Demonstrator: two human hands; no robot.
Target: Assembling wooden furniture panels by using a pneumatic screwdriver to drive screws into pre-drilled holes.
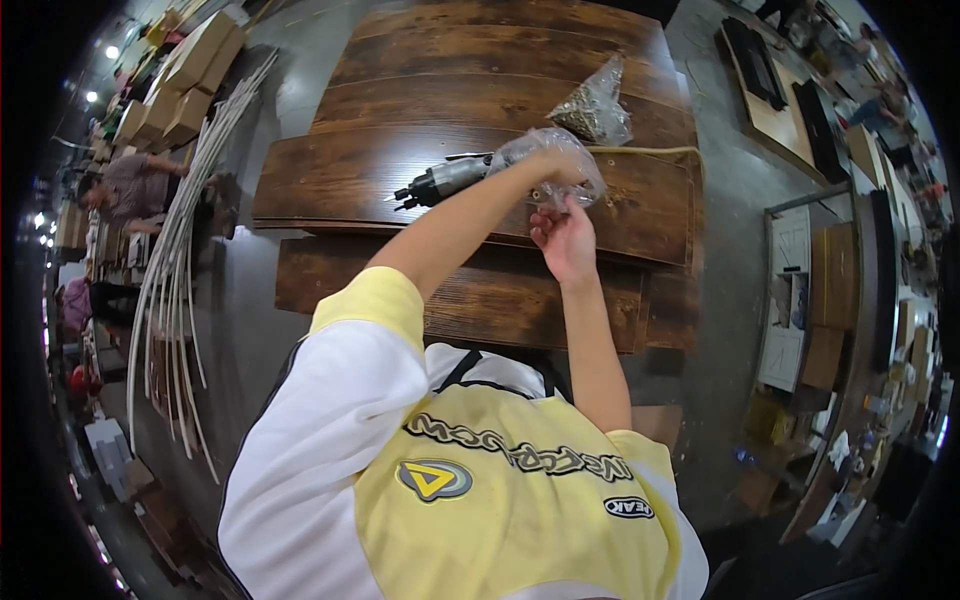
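Note:
My left hand (562, 166) reaches into a clear plastic bag (518, 150), its fingers hidden by the film. Just below it, my right hand (572, 248) has its fingers curled and its thumb up at the bag's lower edge, gripping the film. Beneath my left forearm lies a black and silver power screwdriver (450, 181), its tip pointing left. A second clear bag (597, 108), full of small metal fasteners, rests on the boards beyond my hands. What the nearer bag contains cannot be made out.
Dark brown wooden boards (340, 185) lie stacked before me, with small holes near the right end. A tan hose (650, 150) runs across them to the right. Long pale strips (180, 240) and cartons (205, 55) stand left; shelving with white panels (787, 300) is at right.

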